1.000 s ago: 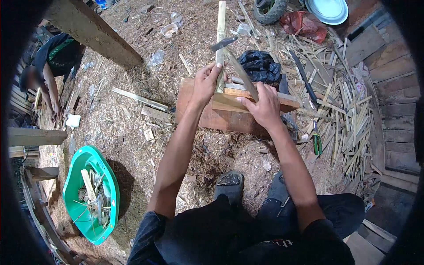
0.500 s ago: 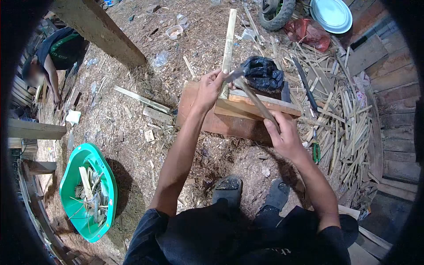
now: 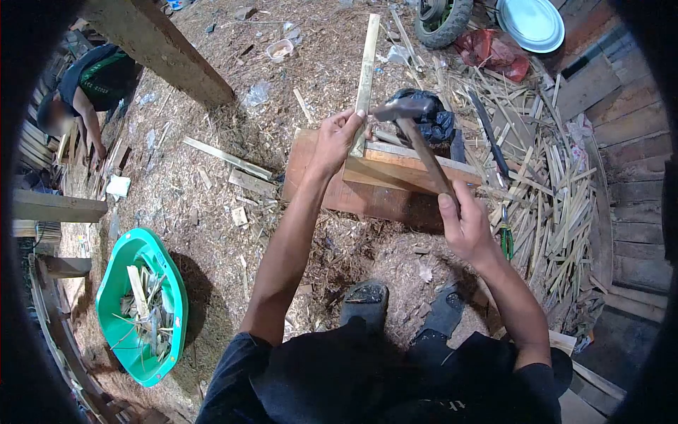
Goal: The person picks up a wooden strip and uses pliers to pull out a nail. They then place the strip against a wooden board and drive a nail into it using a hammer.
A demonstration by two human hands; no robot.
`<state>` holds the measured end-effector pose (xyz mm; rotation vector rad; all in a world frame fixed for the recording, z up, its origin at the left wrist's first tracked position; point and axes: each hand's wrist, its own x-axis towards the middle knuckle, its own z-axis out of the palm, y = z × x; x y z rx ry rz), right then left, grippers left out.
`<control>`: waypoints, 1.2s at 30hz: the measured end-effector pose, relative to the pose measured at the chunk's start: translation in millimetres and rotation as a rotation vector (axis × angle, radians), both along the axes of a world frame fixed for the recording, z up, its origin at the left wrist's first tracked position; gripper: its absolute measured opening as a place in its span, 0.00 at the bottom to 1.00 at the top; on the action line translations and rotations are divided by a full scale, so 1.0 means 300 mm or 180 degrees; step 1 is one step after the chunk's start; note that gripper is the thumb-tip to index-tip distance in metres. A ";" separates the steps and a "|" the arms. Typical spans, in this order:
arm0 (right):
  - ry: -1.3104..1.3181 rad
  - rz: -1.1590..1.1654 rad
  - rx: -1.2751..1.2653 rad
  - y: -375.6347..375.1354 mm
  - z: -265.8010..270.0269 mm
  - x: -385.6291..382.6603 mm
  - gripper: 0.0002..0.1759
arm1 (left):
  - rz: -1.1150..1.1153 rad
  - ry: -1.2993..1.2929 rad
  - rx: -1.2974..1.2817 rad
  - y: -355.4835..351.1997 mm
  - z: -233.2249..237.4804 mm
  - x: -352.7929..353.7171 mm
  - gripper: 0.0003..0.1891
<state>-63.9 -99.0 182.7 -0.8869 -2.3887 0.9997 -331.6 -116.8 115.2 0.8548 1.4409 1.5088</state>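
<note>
My left hand (image 3: 335, 141) is closed around the lower part of a long, thin wooden strip (image 3: 367, 63), its thumb pressed flat against the wood. The strip's lower end is at a thick wooden block (image 3: 402, 175) that lies on a brown board (image 3: 304, 166). In my right hand (image 3: 466, 222) is a hammer (image 3: 428, 154), gripped near the end of its wooden handle. The hammer's head, slightly blurred, hangs just right of the strip and overlaps a black plastic bag (image 3: 432, 127) behind the block.
A green tub (image 3: 176, 283) with wood scraps stands at left. Many thin strips (image 3: 558, 219) lie piled at right, near green-handled scissors (image 3: 506, 240) and a dark long tool (image 3: 487, 134). Wooden posts (image 3: 162, 53) rise at left, where another person (image 3: 92, 92) bends down.
The hammer has moved up and to the right, away from the strip, with my right hand shifting right. My left hand and the strip stay almost in place.
</note>
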 end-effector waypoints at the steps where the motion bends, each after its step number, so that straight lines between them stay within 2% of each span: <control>1: 0.0205 0.0073 0.0111 -0.002 -0.014 -0.018 0.18 | 0.0020 0.0228 -0.0183 -0.007 0.022 0.004 0.19; 2: 0.0044 0.0113 0.0054 0.007 -0.012 -0.022 0.18 | 0.0044 0.0460 -0.0351 -0.006 0.035 0.004 0.20; 4: -0.0292 0.0174 -0.0076 0.017 -0.011 -0.018 0.18 | -0.0097 -0.0180 0.0246 0.029 -0.082 -0.022 0.17; 5: -0.0182 0.0069 -0.0115 0.019 -0.013 -0.013 0.18 | -0.0165 -0.0502 0.0546 0.044 -0.124 -0.032 0.16; 8: -0.0063 -0.0120 -0.0068 0.000 -0.022 0.000 0.18 | -0.0056 -0.0458 0.0332 0.029 -0.077 -0.019 0.16; 11: -0.0109 0.0100 -0.0090 0.002 -0.039 -0.018 0.17 | 0.0136 -0.0336 0.0281 0.029 -0.066 -0.006 0.16; 14: -0.0048 -0.0025 -0.0147 -0.006 -0.026 -0.031 0.18 | -0.0164 -0.0581 0.0526 0.038 -0.114 -0.029 0.16; 16: 0.0013 -0.0123 -0.0197 -0.016 -0.024 -0.027 0.18 | -0.0083 -0.0655 0.0448 0.027 -0.105 -0.021 0.16; 17: -0.0249 -0.0098 -0.0434 -0.016 -0.007 -0.029 0.18 | -0.0053 -0.0683 0.0420 0.027 -0.098 -0.017 0.16; 20: -0.0146 0.0053 -0.0145 -0.015 -0.054 -0.040 0.17 | 0.0161 -0.0899 0.0402 0.047 -0.128 -0.012 0.15; 23: -0.0101 -0.0318 -0.0291 -0.037 -0.066 -0.081 0.18 | 0.0122 -0.0613 0.0639 0.044 -0.114 -0.005 0.15; 24: -0.0088 -0.0458 -0.0338 -0.048 -0.065 -0.100 0.19 | 0.0074 -0.0766 0.0621 0.039 -0.117 -0.005 0.15; 26: 0.0406 -0.0422 -0.0342 -0.037 -0.112 -0.146 0.19 | -0.0044 -0.1054 0.0593 0.036 -0.115 -0.007 0.14; 28: 0.0906 -0.0388 -0.0207 -0.033 -0.118 -0.200 0.18 | -0.0026 -0.0909 0.0580 0.035 -0.103 -0.002 0.15; 29: 0.0581 -0.0419 -0.0425 -0.026 -0.094 -0.194 0.17 | 0.0002 -0.0838 0.0563 0.028 -0.101 -0.002 0.15; 32: 0.0547 -0.0141 -0.0236 -0.027 -0.095 -0.135 0.17 | 0.0056 -0.0622 0.0284 0.016 -0.084 -0.008 0.15; 34: 0.0156 -0.0045 -0.0240 -0.014 -0.099 -0.075 0.17 | 0.0221 -0.0252 0.0439 0.036 -0.117 -0.016 0.16; 36: -0.0094 -0.0084 -0.0250 -0.009 -0.092 -0.038 0.17 | 0.0185 -0.0601 0.0554 0.044 -0.126 -0.007 0.16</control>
